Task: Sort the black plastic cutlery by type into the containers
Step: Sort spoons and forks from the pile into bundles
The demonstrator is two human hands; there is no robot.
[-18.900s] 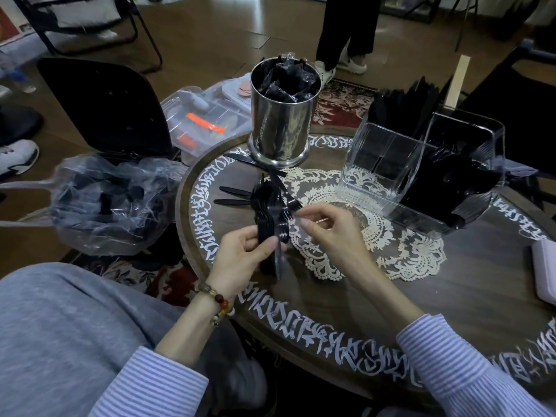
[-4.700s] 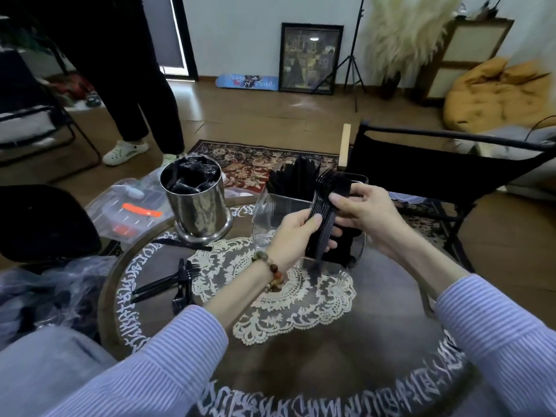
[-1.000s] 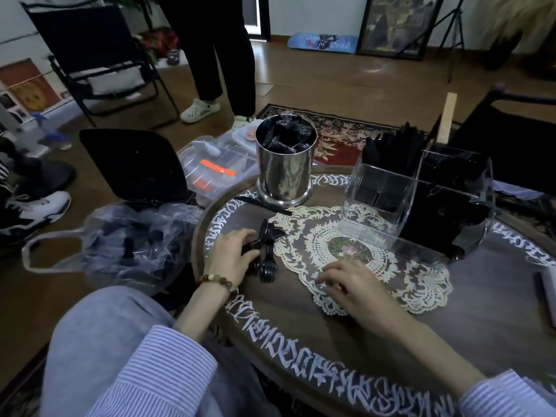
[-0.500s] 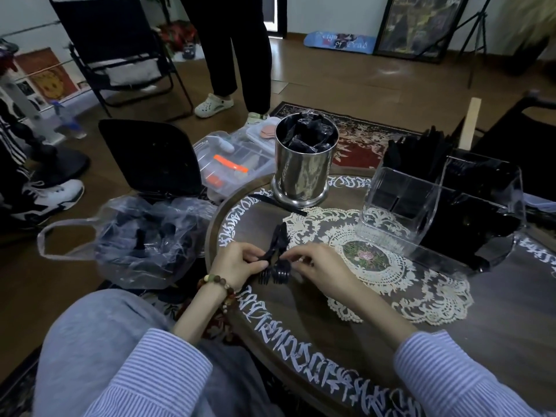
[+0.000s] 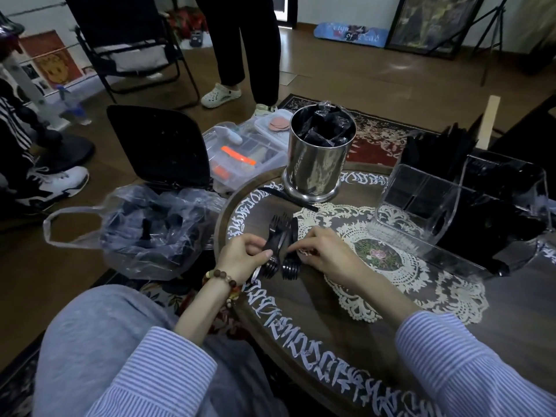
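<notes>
Right hand (image 5: pixel 323 254) now off the doily (image 5: pixel 391 257) and closed in beside the left hand (image 5: pixel 240 255) on the black forks (image 5: pixel 281 246).
Both hands pinching the fork pile from either side, low on the round table (image 5: pixel 301 335) near its left edge; steel canister (image 5: pixel 316 164) and clear organizer (image 5: pixel 451 206) farther back, already holding black cutlery.

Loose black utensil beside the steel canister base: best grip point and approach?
Pinch the loose black utensil mid-shaft from above, fingers across its width. It lies flat on the table, one end near the steel canister, so its near end looks freest.
</notes>
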